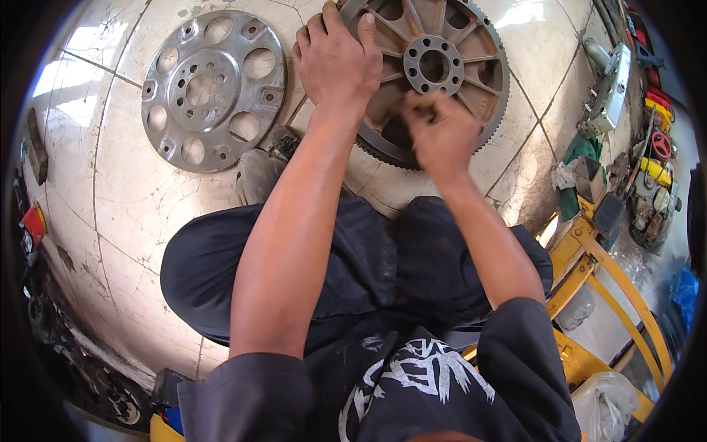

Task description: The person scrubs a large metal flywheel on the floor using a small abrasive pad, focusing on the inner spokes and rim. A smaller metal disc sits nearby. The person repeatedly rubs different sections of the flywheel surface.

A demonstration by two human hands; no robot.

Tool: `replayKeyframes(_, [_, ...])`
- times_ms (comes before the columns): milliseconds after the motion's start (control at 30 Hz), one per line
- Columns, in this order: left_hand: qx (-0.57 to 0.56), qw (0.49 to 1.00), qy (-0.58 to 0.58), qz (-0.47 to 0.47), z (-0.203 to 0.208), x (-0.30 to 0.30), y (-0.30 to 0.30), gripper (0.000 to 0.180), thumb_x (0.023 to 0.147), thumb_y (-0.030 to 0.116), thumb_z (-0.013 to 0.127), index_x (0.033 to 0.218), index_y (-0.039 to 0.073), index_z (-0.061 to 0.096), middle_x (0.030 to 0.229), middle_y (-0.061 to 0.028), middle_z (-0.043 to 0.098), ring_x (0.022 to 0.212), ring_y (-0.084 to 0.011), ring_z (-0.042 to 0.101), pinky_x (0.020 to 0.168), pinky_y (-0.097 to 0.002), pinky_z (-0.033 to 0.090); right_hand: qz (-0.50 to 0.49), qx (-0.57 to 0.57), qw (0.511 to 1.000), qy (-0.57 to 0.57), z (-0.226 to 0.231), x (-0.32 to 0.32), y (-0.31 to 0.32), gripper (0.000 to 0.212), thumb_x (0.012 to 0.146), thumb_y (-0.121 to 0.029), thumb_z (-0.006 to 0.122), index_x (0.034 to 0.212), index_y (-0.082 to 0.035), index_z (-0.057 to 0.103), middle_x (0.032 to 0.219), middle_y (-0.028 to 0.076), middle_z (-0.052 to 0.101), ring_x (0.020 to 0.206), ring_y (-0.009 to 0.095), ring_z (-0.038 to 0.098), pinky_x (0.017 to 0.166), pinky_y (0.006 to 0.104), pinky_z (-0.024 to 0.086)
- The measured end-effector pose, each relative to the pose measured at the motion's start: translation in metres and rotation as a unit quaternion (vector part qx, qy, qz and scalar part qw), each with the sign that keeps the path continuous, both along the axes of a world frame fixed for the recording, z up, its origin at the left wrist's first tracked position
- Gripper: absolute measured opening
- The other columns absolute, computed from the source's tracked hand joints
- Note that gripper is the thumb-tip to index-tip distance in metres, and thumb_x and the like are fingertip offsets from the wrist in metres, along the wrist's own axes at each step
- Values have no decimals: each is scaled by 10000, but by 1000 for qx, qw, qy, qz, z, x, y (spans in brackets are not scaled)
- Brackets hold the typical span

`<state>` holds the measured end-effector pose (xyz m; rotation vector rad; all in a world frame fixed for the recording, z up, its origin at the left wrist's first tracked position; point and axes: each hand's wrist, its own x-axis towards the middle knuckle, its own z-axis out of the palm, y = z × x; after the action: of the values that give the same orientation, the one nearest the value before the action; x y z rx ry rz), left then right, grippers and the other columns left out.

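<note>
1. A person in dark trousers (213,261) and a dark short-sleeved shirt (324,387) with white lettering bends over a toothed metal wheel (451,53) on a pale, cracked tiled floor (77,188).

2. The wheel, brown with rust between its spokes, lies at the top of the view, its far edge cut off; bolt holes ring its hub.

3. The left hand (340,65) lies across the wheel's left rim, fingers pointing away and thumb apart from them. What its grip closes on, if anything, cannot be told.

4. The right hand (444,136), blurred, is above the wheel's near side, just below the hub, with its fingers bent. Its grip cannot be read through the blur, nor can contact with the metal.

5. To the left, a flat grey metal disc (237,88), pierced by large round openings and smaller holes, lies near the wheel but apart from it. A worn shoe (258,175) shows at its lower right edge.

6. At right stand a yellow metal frame (582,234) and, farther up, a silver metal part (610,99); a clear plastic bag (607,401) sits at lower right.
</note>
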<state>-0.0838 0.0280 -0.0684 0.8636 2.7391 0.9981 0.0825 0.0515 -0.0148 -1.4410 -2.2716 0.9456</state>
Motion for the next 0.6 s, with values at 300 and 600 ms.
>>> replayKeyframes(300, [30,999,-28,4,8,3,-1,718,1051,536,531,1521,-6,512,1435,-233,596,1378,-405,501,1193,-512,352,-24,-237,967,94,31,-1,28,174,947,-128,821,1082,-27,780,871,16,784,717,83,705,599,223,539])
replayKeyframes(600, [178,942,-240,-154,127,-19,-14,504,1040,385,670,1387,19,683,1310,-227,729,1251,-321,680,1095,-391,488,11,-222,948,230,103,40,15,353,1004,-134,757,1342,-48,700,1095,52,777,934,128,742,686,261,573])
